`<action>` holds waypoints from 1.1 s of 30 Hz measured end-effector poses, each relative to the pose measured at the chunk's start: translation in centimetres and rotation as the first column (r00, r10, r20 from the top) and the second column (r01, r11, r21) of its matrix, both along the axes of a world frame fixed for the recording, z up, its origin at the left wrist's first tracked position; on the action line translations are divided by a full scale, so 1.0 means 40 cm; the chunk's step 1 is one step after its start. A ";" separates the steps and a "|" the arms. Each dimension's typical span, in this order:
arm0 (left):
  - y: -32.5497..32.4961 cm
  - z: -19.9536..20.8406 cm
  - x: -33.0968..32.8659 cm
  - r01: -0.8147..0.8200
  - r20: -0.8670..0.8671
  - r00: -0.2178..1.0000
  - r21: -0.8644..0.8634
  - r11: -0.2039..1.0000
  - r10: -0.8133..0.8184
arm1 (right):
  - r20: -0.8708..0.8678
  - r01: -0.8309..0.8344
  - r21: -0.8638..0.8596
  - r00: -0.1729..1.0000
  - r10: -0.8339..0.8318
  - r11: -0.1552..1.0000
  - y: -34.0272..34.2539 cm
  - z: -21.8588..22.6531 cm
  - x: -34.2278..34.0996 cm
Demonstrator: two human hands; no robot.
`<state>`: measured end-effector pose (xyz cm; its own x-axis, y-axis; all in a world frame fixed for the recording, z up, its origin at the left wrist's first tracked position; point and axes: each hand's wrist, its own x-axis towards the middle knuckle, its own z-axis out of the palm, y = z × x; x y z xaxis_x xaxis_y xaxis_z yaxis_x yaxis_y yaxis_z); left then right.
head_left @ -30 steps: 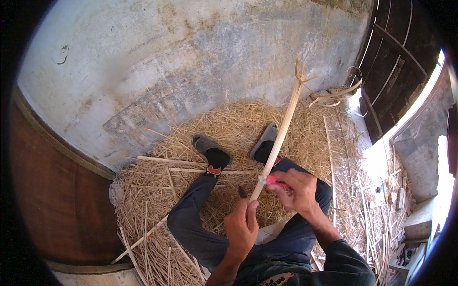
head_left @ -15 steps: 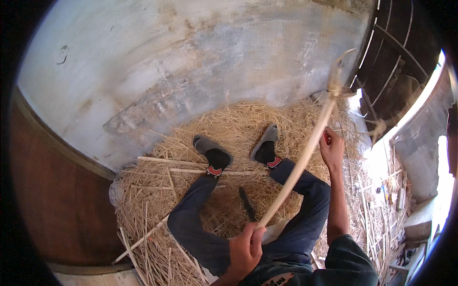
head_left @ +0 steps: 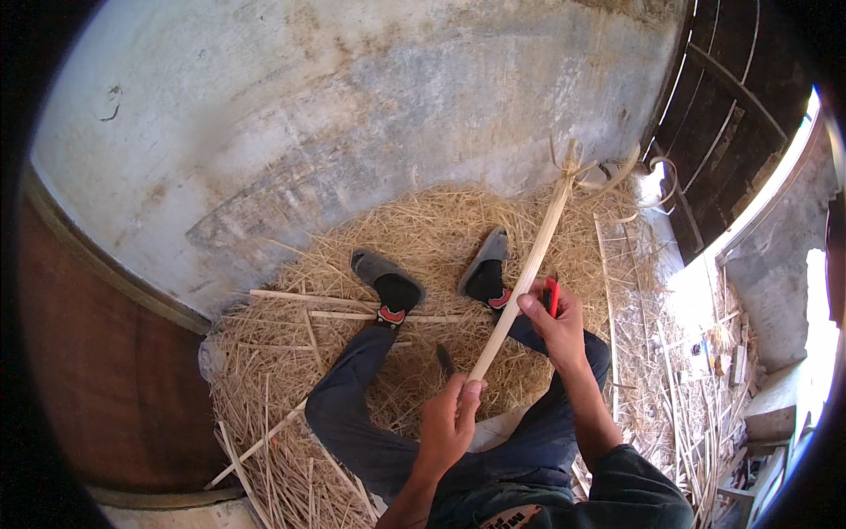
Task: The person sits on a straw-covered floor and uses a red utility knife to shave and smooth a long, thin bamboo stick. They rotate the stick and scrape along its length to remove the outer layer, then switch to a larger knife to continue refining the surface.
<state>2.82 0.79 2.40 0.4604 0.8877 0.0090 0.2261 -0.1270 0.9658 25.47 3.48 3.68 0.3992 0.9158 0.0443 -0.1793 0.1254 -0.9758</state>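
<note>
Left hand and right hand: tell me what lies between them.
In the head view, part of the stick runs between left hand and right hand; straw and a trouser leg show behind it.

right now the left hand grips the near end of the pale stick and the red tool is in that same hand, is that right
Not quite: the red tool is in the right hand, as the head view shows. The left hand does grip the near end of the pale stick.
</note>
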 end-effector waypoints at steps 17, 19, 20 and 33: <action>0.044 0.082 0.031 0.036 0.176 0.984 -0.186 0.982 -0.003 | 0.713 -0.084 0.150 0.699 -0.049 0.985 -0.062 0.040 0.008; 0.043 0.088 0.036 0.008 0.179 0.984 -0.150 0.989 0.019 | 0.804 -0.136 0.170 0.592 -0.057 0.976 -0.076 0.050 0.007; 0.042 0.090 0.038 -0.006 0.179 0.983 -0.132 0.991 0.030 | 0.823 -0.149 0.231 0.557 -0.112 0.961 -0.075 0.052 0.003; 0.039 0.102 0.062 -0.136 0.126 0.985 0.174 0.975 0.114 | 0.893 -0.185 0.302 0.399 -0.209 0.935 -0.081 0.060 -0.027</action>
<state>5.30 2.36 6.46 0.3324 0.9167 0.2216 0.1403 -0.2804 0.9496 24.40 0.24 6.09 -0.0501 0.7601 0.6479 0.7815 0.4338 -0.4484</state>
